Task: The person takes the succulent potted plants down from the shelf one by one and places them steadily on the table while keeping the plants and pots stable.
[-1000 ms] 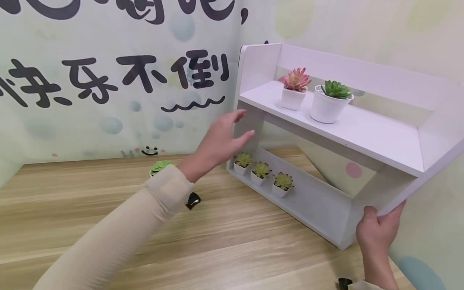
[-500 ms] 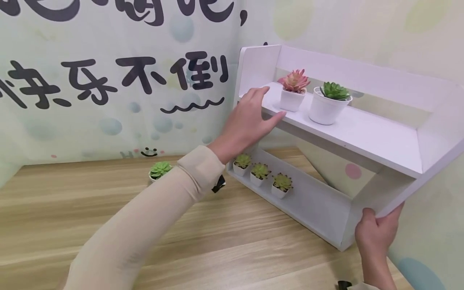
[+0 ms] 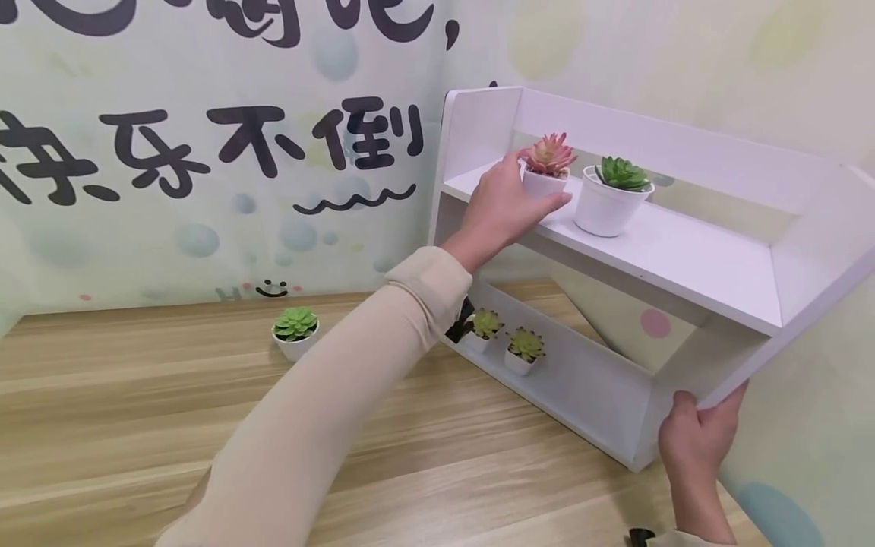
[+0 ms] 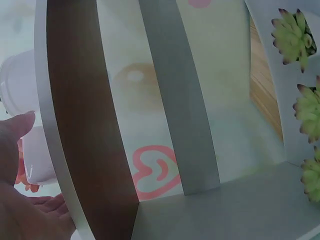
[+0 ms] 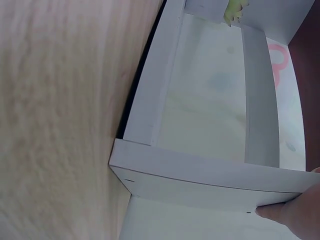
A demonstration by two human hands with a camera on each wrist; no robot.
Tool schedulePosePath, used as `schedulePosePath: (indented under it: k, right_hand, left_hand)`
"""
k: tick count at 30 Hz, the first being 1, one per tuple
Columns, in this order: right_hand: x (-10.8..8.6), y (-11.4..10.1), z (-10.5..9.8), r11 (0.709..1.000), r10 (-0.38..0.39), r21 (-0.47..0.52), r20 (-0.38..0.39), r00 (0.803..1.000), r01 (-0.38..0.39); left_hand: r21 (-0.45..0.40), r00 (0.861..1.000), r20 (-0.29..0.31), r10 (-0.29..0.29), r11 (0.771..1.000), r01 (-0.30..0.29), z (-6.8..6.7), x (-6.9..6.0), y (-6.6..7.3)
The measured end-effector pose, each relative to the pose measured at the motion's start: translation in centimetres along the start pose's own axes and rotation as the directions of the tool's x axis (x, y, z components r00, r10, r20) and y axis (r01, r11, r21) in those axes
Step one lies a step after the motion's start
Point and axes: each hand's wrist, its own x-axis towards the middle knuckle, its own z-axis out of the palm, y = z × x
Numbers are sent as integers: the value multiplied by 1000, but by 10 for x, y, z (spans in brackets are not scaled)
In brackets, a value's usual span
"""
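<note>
A white two-tier shelf (image 3: 718,262) stands angled on the wooden table. My left hand (image 3: 502,205) reaches to its upper board, thumb and fingers either side of a pink succulent (image 3: 549,157) in a small white pot (image 4: 41,157). A narrow gap shows between pot and fingers in the left wrist view. Beside it stands a green succulent (image 3: 623,175) in a larger round white pot (image 3: 604,207). My right hand (image 3: 699,437) grips the shelf's near right side panel, its thumb (image 5: 282,211) pressed on the panel; its other fingers are mostly hidden.
Several small pale-green succulents (image 3: 524,346) stand on the lower board; my left wrist hides one in the head view. A potted green succulent (image 3: 295,327) sits on the table (image 3: 171,425) at left. A printed cloth wall (image 3: 205,251) closes off the back.
My left hand has moved right and up from beside the shelf's left panel to around the pink succulent's pot. My right hand keeps its grip on the shelf.
</note>
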Motion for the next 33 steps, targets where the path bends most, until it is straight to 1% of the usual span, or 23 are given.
schedulePosePath:
  k: [3,7,9,11,14,18,22,26,33]
  right_hand:
    - [0,2,0,1000,-4,4,-1,1000,4]
    - [-2,3,1,1000,7,0,0,1000,-7]
    - [-4,3,1,1000,8,-4,-4,1000,-8]
    - [-4,3,1,1000,5,-1,-8,1000,-5]
    - [-3,2,2,1000,-2,7,-9,1000,2]
    - [-1,1,2,1000,-13,21,-12,1000,13]
    - [0,1,2,999,-22,24,-18,1000,23]
    - [0,1,2,999,-26,28,-27,999,27]
    - [-1,0,1,999,-18,29,-25,1000,18]
  left_hand:
    - [1,999,-11,-53,999,53,4,2,3]
    - [-2,993,-22,-117,993,117,8,1,5]
    - [9,990,-27,-138,990,139,10,1,5]
    - [17,989,-34,-145,989,146,11,2,5]
    - [17,990,-46,-136,990,137,10,3,6]
    - [-5,992,-58,-111,994,111,8,4,6]
    - [-66,995,-68,-76,995,72,4,4,3]
    - [-121,996,-75,-50,992,41,2,3,-1]
    - [-175,996,-89,-8,985,-8,-2,-1,-6]
